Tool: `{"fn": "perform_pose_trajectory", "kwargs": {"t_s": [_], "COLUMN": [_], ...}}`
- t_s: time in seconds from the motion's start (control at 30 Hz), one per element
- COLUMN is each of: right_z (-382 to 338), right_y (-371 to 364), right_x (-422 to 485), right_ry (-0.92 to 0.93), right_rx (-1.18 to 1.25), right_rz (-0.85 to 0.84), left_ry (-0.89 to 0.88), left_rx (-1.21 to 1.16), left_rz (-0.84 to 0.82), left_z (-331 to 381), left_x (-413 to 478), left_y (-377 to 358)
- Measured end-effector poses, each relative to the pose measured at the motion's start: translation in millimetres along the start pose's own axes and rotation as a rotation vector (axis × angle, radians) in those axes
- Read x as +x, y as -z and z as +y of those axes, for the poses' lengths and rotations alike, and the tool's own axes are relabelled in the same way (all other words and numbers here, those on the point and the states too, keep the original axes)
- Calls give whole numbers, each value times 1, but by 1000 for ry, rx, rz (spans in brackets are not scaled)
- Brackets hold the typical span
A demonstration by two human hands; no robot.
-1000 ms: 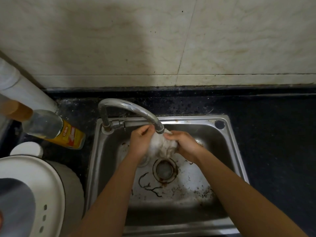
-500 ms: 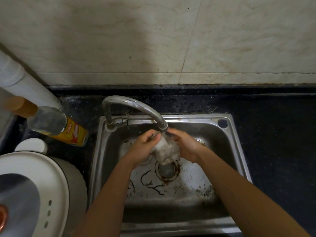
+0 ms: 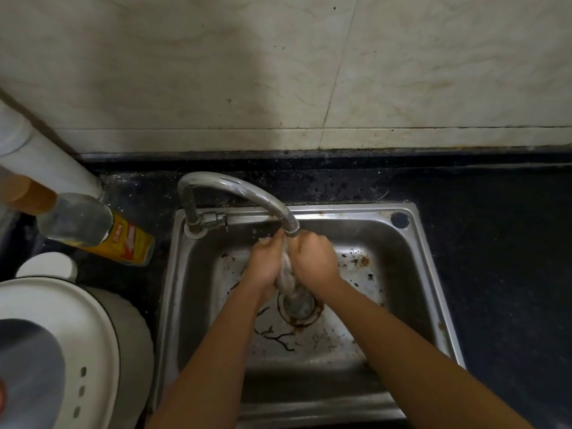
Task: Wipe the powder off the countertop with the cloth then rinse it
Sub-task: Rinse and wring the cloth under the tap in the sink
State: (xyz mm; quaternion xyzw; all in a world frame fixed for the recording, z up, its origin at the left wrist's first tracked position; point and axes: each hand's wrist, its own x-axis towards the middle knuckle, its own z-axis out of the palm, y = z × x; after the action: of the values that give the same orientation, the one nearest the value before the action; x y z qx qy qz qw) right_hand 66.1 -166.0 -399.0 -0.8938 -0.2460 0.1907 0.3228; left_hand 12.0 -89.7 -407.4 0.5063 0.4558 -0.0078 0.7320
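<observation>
Rinsing step, seen from above, nearest features first. At the lower left stands a round white appliance lid with a grey panel. Both bare forearms reach forward over the near rim of the rectangular stainless-steel sink, whose stained basin floor carries dark specks and a rust-ringed round drain.

Above that drain the left hand and the right hand meet with their backs upward. Their fingers are curled inward and closed around a crumpled pale wet cloth. Only a narrow twisted strip of it shows between the palms, hanging toward the drain. The cloth lies just below the outlet of the curved chrome faucet spout. Whether water is running cannot be told for certain, though the fabric looks glossy and soaked.

Left of the sink, a clear bottle with a yellow label leans near a white pipe. The dark speckled stone countertop surrounds the sink, and no powder is discernible on its visible part. Pale marbled wall tiles close the view.

Judgement: wiping appears finished and rinsing is under way. The cloth is best held under the outlet while the hands rub and unfold its layers, so that trapped powder flushes out. It is then best wrung low in the basin to limit splashing onto the cleaned counter.
</observation>
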Motion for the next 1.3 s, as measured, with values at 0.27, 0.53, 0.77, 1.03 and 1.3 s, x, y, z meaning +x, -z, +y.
{"fn": "perform_pose_trajectory", "kwargs": {"t_s": [0.27, 0.53, 0.77, 1.03, 1.3], "right_z": [2, 0, 0, 3, 23], "right_y": [1, 5, 6, 4, 3], "right_x": [-1, 1, -5, 0, 15], "right_ry": [-27, -84, -46, -131, -526], "right_rx": [-66, -120, -155, 10, 911], "right_rz": [11, -67, -15, 15, -228], "left_ry": [100, -9, -21, 28, 47], "left_rx": [8, 85, 171, 238, -111], "left_rz": [22, -23, -41, -42, -94], "left_z": [0, 0, 5, 15, 6], "left_x": [1, -9, -6, -6, -7], "left_y": [-5, -2, -3, -5, 34]}}
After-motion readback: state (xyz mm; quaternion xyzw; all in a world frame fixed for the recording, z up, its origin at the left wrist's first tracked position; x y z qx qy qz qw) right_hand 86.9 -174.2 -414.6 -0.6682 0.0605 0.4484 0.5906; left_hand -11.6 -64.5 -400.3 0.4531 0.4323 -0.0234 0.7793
